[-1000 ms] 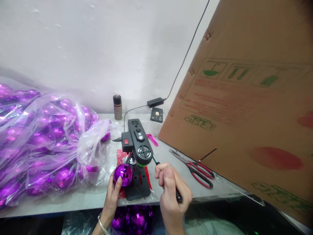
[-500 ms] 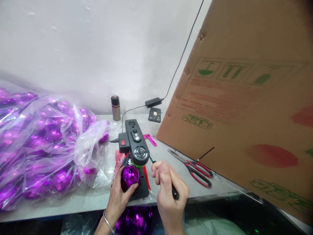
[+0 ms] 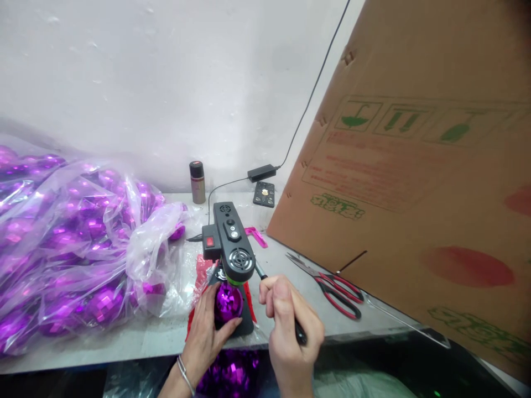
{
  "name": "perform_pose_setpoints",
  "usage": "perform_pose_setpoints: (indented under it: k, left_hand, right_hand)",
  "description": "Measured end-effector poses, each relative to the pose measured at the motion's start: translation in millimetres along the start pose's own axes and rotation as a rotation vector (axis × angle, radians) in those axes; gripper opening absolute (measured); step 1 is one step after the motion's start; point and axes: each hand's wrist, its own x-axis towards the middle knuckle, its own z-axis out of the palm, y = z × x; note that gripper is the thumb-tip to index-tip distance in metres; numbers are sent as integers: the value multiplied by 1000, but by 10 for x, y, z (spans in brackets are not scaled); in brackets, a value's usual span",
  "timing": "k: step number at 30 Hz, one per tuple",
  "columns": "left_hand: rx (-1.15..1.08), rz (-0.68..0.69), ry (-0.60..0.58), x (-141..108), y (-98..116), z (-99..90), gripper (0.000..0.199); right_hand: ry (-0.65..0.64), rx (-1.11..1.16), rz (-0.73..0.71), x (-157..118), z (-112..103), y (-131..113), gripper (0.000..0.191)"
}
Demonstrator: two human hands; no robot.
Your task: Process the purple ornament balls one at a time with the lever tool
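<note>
A shiny purple mirrored ball (image 3: 229,302) sits under the front end of a small black bench machine (image 3: 233,240), which has a red switch on its left side. My left hand (image 3: 206,320), with a bracelet at the wrist, curls round the ball's left and near side, thumb at its lower edge. My right hand (image 3: 290,320) is closed round the black-handled lever (image 3: 300,333) at the machine's right side. The lever's metal rod runs up to the machine. Beneath the ball lies the machine's black base plate (image 3: 247,323), and the ball's top is partly hidden by the machine head.
At left lies a clear plastic bag (image 3: 145,237) full of purple balls. Red-handled scissors (image 3: 338,293) lie at right, before a large cardboard box (image 3: 406,166). A spray can (image 3: 197,182) and power adapter (image 3: 263,172) stand at the back. More purple balls (image 3: 232,371) show below the table edge.
The ball and my left hand have shifted slightly to the right and nearer. My right hand keeps its grip on the lever, with little movement.
</note>
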Motion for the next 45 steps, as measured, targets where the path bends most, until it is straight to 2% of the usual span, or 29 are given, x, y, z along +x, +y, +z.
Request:
perform_pose_setpoints:
  k: [4,8,13,20,28,34,45]
  left_hand:
    - [-28,-26,-105,190,149,-92,67]
    - [-24,-95,-140,317,234,-145,66]
    - [-88,-91,-99,263,154,-28,65]
    - [-140,-210,-35,136,-41,158,88]
    - [-118,-193,-15,120,-88,206,89]
    - [-122,-183,-37,131,-60,164,85]
    - [-93,-171,-1,140,-43,210,82]
  right_hand:
    - [-4,-3,3,5,-11,-3,44]
    - [-11,-1,-10,4,-20,5,43]
    - [-9,16,-20,-9,-9,28,43]
    - [6,45,-25,-19,-3,32,42]
    - [90,52,-81,-204,25,211,42]
    - [160,69,-102,-337,69,365,41]
    - [224,38,-118,-342,131,389,44]
